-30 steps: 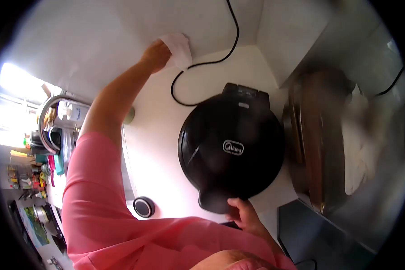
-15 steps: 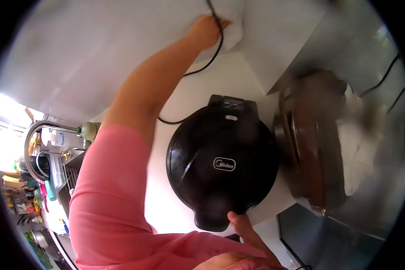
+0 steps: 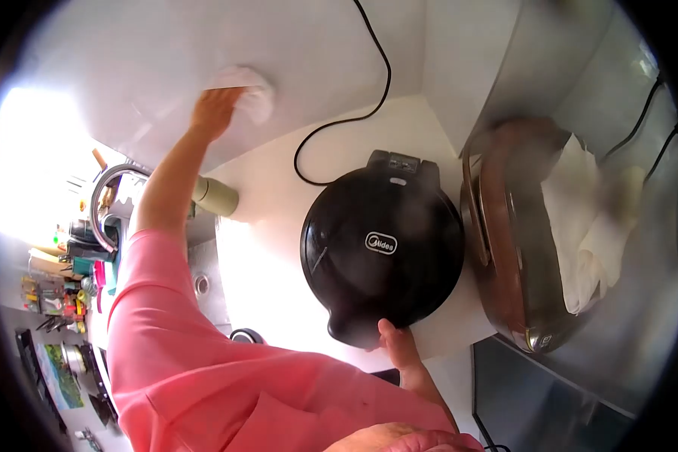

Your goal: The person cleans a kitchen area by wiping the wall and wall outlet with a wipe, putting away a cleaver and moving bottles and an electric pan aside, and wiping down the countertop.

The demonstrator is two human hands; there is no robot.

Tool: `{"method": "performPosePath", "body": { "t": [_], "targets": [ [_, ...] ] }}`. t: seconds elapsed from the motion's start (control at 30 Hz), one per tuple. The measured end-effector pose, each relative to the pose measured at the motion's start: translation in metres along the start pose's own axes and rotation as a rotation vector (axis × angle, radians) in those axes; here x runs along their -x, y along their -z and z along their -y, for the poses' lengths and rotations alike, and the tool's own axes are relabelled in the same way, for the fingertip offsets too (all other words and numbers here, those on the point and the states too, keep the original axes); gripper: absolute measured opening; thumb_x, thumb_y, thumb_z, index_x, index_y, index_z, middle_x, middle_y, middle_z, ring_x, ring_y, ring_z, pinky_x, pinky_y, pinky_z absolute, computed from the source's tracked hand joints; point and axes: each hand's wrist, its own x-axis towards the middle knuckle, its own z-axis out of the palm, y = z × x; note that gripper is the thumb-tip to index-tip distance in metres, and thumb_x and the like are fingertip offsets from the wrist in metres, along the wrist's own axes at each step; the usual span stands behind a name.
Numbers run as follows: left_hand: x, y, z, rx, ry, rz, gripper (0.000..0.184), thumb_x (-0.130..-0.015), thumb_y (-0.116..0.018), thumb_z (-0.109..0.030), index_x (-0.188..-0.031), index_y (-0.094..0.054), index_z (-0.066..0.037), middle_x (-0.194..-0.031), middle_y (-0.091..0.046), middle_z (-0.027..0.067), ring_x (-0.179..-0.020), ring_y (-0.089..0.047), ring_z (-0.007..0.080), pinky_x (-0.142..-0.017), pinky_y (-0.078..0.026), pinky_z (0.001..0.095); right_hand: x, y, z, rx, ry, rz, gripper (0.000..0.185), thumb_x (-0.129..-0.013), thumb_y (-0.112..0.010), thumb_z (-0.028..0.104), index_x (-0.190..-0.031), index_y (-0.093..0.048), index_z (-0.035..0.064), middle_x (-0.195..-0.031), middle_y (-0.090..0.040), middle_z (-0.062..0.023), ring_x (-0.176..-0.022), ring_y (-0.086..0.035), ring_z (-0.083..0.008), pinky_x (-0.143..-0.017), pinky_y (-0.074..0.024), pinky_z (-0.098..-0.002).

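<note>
my left hand (image 3: 217,111), fingers nearly straight, holds a white cloth (image 3: 251,95) against the wall (image 3: 316,45); my right hand (image 3: 401,348), partly hidden, is at the black appliance (image 3: 384,279), grip undeterminable.

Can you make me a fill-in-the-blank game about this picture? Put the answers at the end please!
1. The left hand holds a cloth whose colour is ____.
2. The brand name printed on the round black appliance is ____.
3. The hand at the appliance's front edge is the person's ____ one.
4. The sleeve on the raised arm is coloured ____.

Missing words: white; Midea; right; pink.
</note>
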Motion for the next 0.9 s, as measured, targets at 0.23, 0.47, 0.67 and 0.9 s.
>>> {"method": "performPosePath", "body": {
  "t": [0.23, 0.47, 0.67, 0.9],
  "targets": [
    [-0.081, 0.077, -0.027, 0.031, -0.101, -0.092, 0.059, -0.089, -0.053, -0.023, -0.143, -0.027, -0.024, -0.137, -0.044, -0.0043, -0.122, -0.043, 0.0162, -0.101, -0.033, 0.0354, 0.001, -0.001, 0.007, -0.059, 0.069, 0.016, 0.057, -0.087, -0.05, 0.051, -0.101, -0.063, -0.0024, -0.083, -0.067, -0.0118, -0.08, -0.061, -0.0204, -0.079, -0.0455, -0.0357],
    [-0.124, 0.084, -0.094, 0.096, -0.266, -0.399, 0.062, -0.089, -0.05, -0.017, -0.144, -0.024, -0.023, -0.14, -0.041, -0.0044, -0.125, -0.041, 0.0142, -0.105, -0.03, 0.0342, 0.007, -0.005, 0.023, -0.283, 0.206, 0.028, 0.054, -0.083, -0.064, 0.039, -0.119, -0.05, 0.0011, -0.104, -0.058, -0.0074, -0.083, -0.06, -0.0191, -0.069, -0.0504, -0.0334],
    [-0.014, -0.085, -0.009, -0.012, -0.172, -0.018, 0.059, -0.091, -0.041, -0.014, -0.146, -0.022, -0.023, -0.144, -0.035, -0.008, -0.127, -0.038, 0.0104, -0.106, -0.027, 0.0303, 0.001, -0.003, 0.015, -0.374, 0.195, 0.12, 0.037, -0.086, -0.062, 0.028, -0.108, -0.055, -0.0007, -0.094, -0.059, -0.0087, -0.069, -0.061, -0.0199, -0.059, -0.0519, -0.0329],
    [-0.033, 0.012, -0.048, -0.096, -0.245, 0.154, 0.068, -0.089, -0.04, -0.007, -0.148, -0.011, -0.021, -0.147, -0.03, -0.0093, -0.128, -0.036, 0.009, -0.102, -0.031, 0.0267, 0.013, -0.005, 0.033, -0.361, 0.18, 0.061, 0.031, -0.088, -0.059, 0.024, -0.107, -0.056, -0.0006, -0.091, -0.059, -0.0084, -0.069, -0.06, -0.0195, -0.062, -0.0507, -0.0331]
  ]
}}
